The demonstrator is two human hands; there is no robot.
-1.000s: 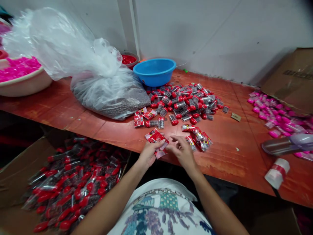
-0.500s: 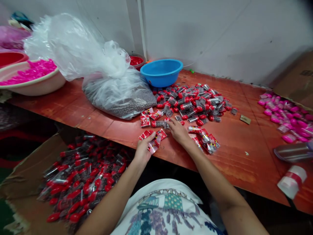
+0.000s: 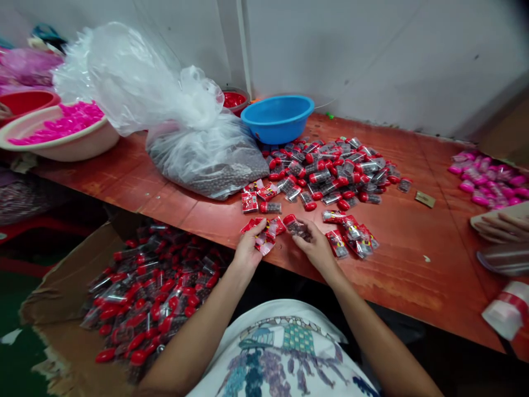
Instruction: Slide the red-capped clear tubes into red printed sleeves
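My left hand (image 3: 247, 251) is closed on several small red printed packets (image 3: 270, 230), with the thumb on top. In my right hand (image 3: 317, 247) is a small clear bottle with a red cap (image 3: 292, 223), dark beads showing inside. The cap end points towards the packets, and the two hands are a little apart over the table's front edge. Just beyond them lie another red-capped bottle (image 3: 270, 208) and a few red packets (image 3: 249, 202). To the right of my right hand sit filled red packets (image 3: 356, 236) in a loose group.
A heap of red-capped bottles (image 3: 330, 171) covers the mid table, before a blue basin (image 3: 276, 121). Left stands a plastic bag of dark beads (image 3: 206, 165). Below is a carton (image 3: 53, 309) of similar bottles. Another person's hand (image 3: 502, 227) shows at right, near pink pieces (image 3: 487, 176).
My right hand has picked up a red-capped bottle from near the heap and drawn it back towards my left hand. Another person's hand has come into view at right.
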